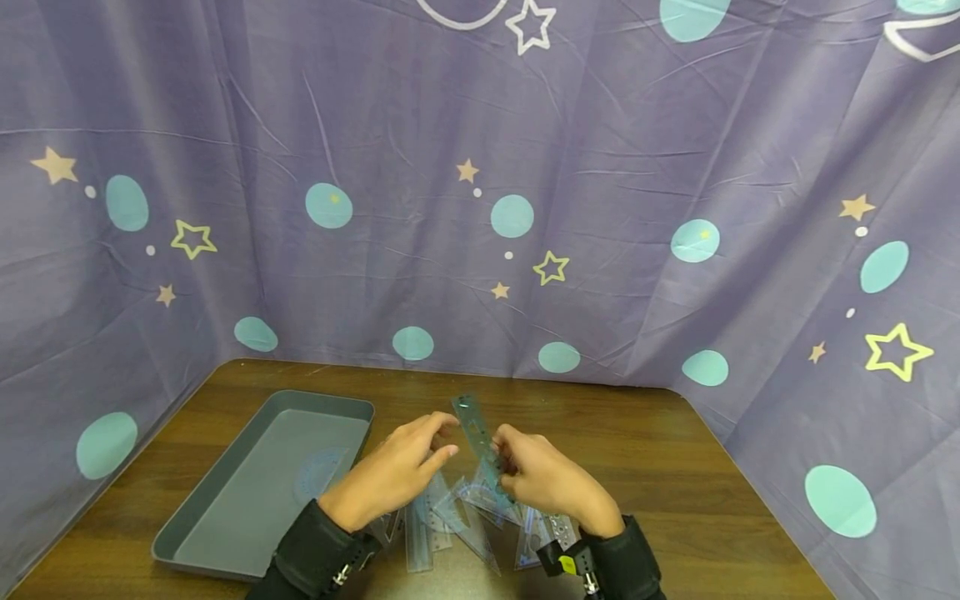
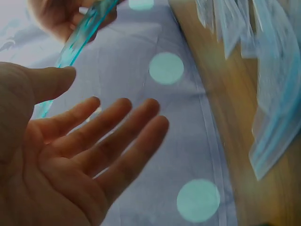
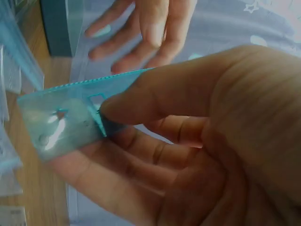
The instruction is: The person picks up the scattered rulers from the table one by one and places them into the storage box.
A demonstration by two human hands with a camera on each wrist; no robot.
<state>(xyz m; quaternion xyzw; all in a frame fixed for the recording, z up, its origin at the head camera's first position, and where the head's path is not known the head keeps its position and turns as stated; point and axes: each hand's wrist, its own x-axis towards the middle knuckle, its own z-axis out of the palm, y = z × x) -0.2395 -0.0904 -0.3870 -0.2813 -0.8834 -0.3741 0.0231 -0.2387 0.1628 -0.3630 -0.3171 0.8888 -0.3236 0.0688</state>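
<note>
My right hand (image 1: 551, 475) pinches a translucent teal ruler (image 1: 467, 412) between thumb and fingers, holding it tilted above the table. In the right wrist view, the ruler (image 3: 66, 117) shows cut-out shapes and a ridged edge, with the thumb pressed flat on its face. My left hand (image 1: 393, 467) hovers on the ruler's other side, its fingers spread and the palm bare in the left wrist view. Below both hands lies a loose pile of clear plastic set squares (image 1: 474, 533) and rulers (image 1: 418, 542), partly hidden by the hands and wrists.
A grey rectangular tray (image 1: 217, 467) stands on the left of the wooden table (image 1: 637, 450). Inside it lies a clear bluish protractor (image 1: 315, 475), partly covered by my left arm. A purple patterned curtain (image 1: 420, 275) hangs behind the table and along its sides.
</note>
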